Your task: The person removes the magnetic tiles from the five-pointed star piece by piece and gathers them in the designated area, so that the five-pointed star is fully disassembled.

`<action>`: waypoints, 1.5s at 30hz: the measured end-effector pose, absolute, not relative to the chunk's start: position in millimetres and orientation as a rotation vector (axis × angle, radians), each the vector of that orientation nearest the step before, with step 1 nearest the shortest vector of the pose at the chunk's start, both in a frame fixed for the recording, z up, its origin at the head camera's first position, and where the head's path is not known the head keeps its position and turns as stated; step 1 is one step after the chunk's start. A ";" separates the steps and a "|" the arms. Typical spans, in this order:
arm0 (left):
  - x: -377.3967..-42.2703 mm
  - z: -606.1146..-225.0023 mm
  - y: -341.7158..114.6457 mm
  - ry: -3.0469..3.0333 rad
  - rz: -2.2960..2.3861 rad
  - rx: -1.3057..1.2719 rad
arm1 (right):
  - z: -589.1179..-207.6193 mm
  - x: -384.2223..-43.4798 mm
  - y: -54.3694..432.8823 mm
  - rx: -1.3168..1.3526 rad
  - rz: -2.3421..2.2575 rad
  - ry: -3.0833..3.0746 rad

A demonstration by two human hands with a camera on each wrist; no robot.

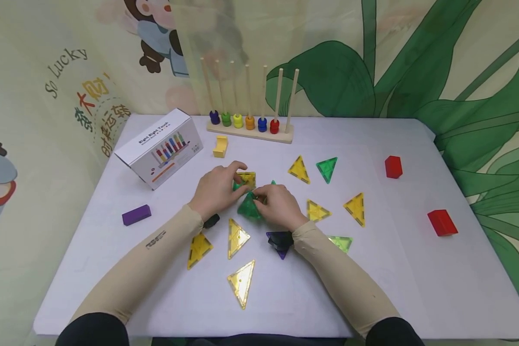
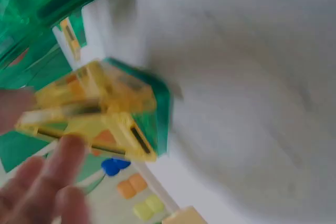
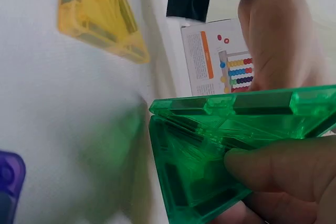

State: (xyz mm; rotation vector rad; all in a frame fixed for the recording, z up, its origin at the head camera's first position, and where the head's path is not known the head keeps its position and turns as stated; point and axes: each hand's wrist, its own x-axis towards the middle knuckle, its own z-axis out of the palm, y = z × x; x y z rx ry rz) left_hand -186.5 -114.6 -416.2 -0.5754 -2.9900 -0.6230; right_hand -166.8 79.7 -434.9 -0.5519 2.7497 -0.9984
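Observation:
My right hand pinches joined green triangular magnetic tiles, which meet along an edge at an angle; their lower end hangs over the table. Close by on the left, my left hand holds a small block of yellow and green magnetic tiles between thumb and fingertips. This piece looks blurred in the left wrist view. Loose yellow triangle tiles lie about both hands. A purple tile is partly hidden under the right wrist's black camera.
Behind stand a wooden peg rack with coloured beads and a white box. A yellow block, a purple block and two red blocks lie farther out. Green triangle tiles lie right of the hands.

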 end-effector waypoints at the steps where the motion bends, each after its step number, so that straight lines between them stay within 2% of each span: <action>1: -182.8 -415.3 -117.5 -2.960 -0.647 -0.569 | -434.8 -166.7 79.9 -0.561 -1.006 2.744; 3: -174.5 -414.2 -123.1 -2.886 -0.686 -0.618 | -434.6 -166.7 80.6 -0.583 -1.029 2.734; 8: -158.0 -414.3 -127.9 -2.728 -0.669 -0.921 | -432.2 -165.9 82.8 -0.588 -1.140 2.701; 12: -152.0 -415.7 -128.4 -2.689 -0.661 -0.980 | -431.6 -165.2 82.1 -0.576 -1.209 2.670; 22: -152.0 -411.9 -152.8 -2.725 -0.967 -0.668 | -426.4 -162.4 80.8 -0.485 -1.203 2.617; 32: -193.8 -403.2 -200.0 -3.137 -1.021 -0.291 | -425.2 -149.0 88.9 -0.368 -0.994 2.619; 38: -211.9 -408.5 -214.6 -3.353 -0.829 -0.262 | -433.8 -146.0 86.9 -0.409 -0.918 2.641; 45: -203.2 -416.3 -217.1 -3.453 -0.659 -0.235 | -431.8 -142.8 89.2 -0.390 -0.726 2.703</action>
